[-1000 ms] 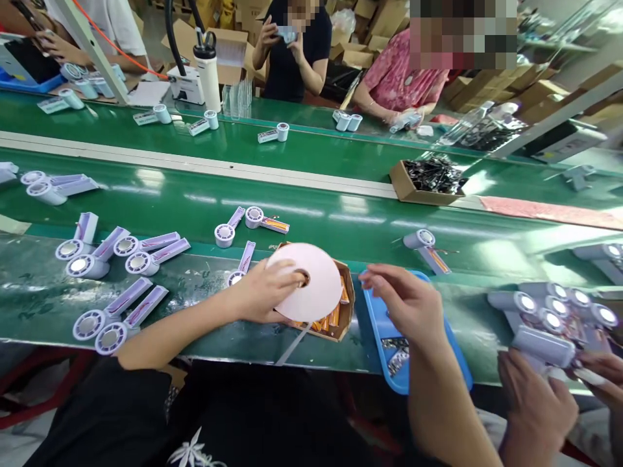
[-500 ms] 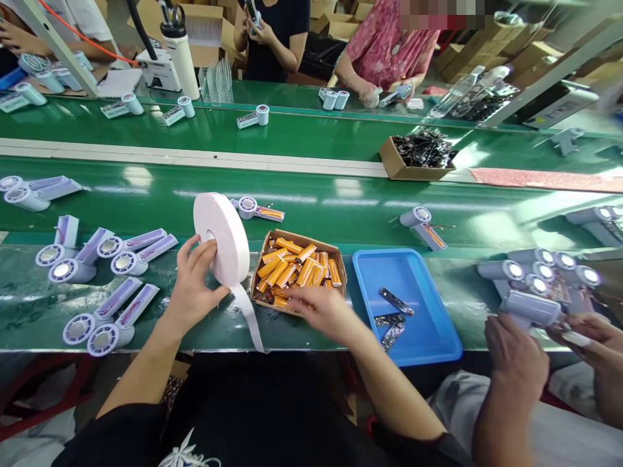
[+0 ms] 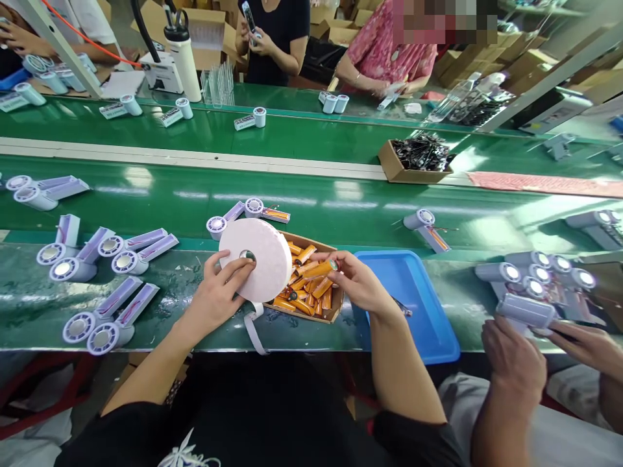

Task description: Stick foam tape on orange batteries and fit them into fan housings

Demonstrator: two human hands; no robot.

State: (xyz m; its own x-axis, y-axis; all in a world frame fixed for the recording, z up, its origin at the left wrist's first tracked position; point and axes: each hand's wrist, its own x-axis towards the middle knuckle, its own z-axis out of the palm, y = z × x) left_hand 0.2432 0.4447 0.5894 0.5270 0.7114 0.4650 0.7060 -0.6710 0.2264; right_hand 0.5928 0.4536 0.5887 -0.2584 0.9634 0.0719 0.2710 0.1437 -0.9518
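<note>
My left hand (image 3: 214,295) grips a large white tape roll (image 3: 260,259), a finger at its centre hole; a loose strip of tape hangs down over the table edge. My right hand (image 3: 355,280) pinches an orange battery cell (image 3: 320,268) just above a small cardboard box (image 3: 325,314) full of orange cells. Both hands hover over the near green shelf, the roll partly hiding the box.
Lilac hand-fan shells (image 3: 104,250) lie in groups to the left. A blue tray (image 3: 428,324) sits right of the box. A co-worker's hands (image 3: 516,363) handle fan parts (image 3: 535,285) at the right. The green conveyor (image 3: 311,194) carries more fans; a box of black parts (image 3: 418,155) stands beyond.
The tape roll swung from upright at the left back over the battery box. My right hand rose out of the box with one orange cell.
</note>
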